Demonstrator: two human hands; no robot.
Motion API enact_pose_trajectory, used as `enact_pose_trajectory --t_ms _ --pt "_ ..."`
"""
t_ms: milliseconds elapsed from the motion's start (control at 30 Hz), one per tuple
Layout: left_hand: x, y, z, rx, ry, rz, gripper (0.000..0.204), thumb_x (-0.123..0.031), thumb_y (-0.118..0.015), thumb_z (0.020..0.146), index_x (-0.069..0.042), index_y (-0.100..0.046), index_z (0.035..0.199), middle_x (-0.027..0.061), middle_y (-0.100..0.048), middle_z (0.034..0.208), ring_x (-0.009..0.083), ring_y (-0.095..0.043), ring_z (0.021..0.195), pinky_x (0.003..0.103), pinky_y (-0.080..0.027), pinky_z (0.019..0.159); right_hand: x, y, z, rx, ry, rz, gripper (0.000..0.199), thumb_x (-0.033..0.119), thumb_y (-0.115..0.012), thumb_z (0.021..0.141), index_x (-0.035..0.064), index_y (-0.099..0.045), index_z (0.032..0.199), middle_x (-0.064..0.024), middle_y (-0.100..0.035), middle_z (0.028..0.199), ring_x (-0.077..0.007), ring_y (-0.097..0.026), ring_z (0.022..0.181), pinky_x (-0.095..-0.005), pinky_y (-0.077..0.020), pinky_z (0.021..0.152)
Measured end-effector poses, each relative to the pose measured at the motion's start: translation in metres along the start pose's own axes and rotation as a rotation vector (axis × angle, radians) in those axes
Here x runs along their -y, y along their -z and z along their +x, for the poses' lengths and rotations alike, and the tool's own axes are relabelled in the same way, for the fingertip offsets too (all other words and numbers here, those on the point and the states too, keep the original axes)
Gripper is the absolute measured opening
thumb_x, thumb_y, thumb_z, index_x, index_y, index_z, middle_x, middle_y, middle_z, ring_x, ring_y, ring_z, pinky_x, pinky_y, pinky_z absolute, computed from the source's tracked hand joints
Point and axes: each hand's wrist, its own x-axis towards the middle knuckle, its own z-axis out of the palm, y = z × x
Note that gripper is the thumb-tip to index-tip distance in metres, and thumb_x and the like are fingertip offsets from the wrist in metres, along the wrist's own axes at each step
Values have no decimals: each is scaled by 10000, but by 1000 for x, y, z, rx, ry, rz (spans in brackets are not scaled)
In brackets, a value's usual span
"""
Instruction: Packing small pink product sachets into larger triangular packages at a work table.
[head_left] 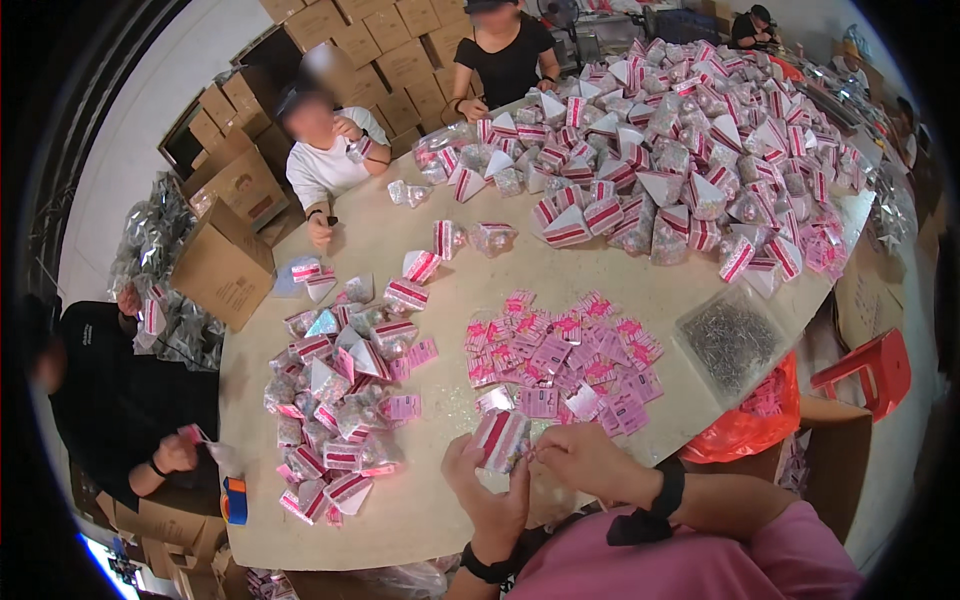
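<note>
Nearest us, our left hand (488, 490) and right hand (585, 462) meet at the table's near edge. Both close on one small packet (502, 437) with a pink-and-white striped header; left fingers curl around its lower side, right fingertips pinch its right edge. The packet sits just above the table (420, 510), between our hands. Black bands on both our wrists.

Just beyond the packet we see a loose spread of pink cards (560, 355), flat, overlapping. To its left lies a pile of filled packets (335, 400), striped headers pointing every way. Right of the cards is a clear bag of dark small parts (730, 340); below it, off the table's edge, an orange bag (745, 425) in a carton. A red stool (870, 370) stands further right.

At left, a person in black (110, 400) sits at the table, pinching something pink; a roll of tape (234, 500) lies near that hand.

Far side: a large heap of packets (680, 150) covers the table's far right. A person in white (325, 160) and another in a black top (505, 60) sit there. Stacked cartons (370, 45) behind them.
</note>
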Motion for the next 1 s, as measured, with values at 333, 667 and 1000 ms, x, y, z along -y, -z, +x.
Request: enact_pose_trajectory --t_ms 333,667,1000 --pt "-2 -5 5 -93 143 -355 581 -217 -749 790 -54 -373 1201 147 -407 1235 235 -429 1146 359 -365 979 24 15 -2 4 103 0 175 136 -514 858 -2 -623 852 -60 -538 588 -84 -501 486 -287 -399 412" --pt "-1 -6 2 -124 57 -291 596 -233 -760 781 -59 -377 1203 140 -411 1228 241 -424 1148 365 -356 983 12 7 -2 -58 177 -84 170 147 -527 842 -4 -605 841 -179 -592 682 -287 -599 613 -374 -449 562" --pt "-5 -4 3 -55 24 -171 589 -41 -731 738 -67 -360 1195 162 -381 1230 278 -411 1147 388 -336 986 8 2 -3 -68 269 -384 147 146 -493 863 15 -537 813 -207 -558 685 -400 -570 664 -468 -432 568"
